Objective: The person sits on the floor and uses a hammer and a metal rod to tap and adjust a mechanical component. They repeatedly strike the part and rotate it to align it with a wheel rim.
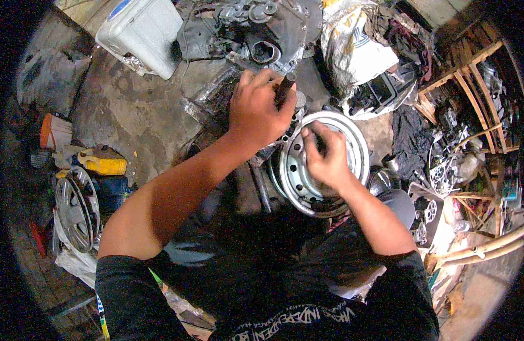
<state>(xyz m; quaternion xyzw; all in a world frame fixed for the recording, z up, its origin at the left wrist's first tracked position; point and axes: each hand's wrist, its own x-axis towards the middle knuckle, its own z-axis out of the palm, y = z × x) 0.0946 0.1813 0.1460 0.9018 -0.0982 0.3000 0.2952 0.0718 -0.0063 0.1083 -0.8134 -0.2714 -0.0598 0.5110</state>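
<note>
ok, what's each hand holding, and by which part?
Left hand grips a dark rod-like tool around its shaft, one end sticking out past the fingers. Right hand rests on the steel wheel rim; whether it pinches anything cannot be told.

Dim, saturated fisheye view, sharp centre, black vignette at bent edges.

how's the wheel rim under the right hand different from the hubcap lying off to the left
The steel wheel rim sits at the centre, under the right hand; the hubcap lies untouched at the left, among a yellow jug and rags. The rim is deep and dished with small round holes; the hubcap looks thinner, with long spoke-like openings. Both are round and silver-grey.
</note>
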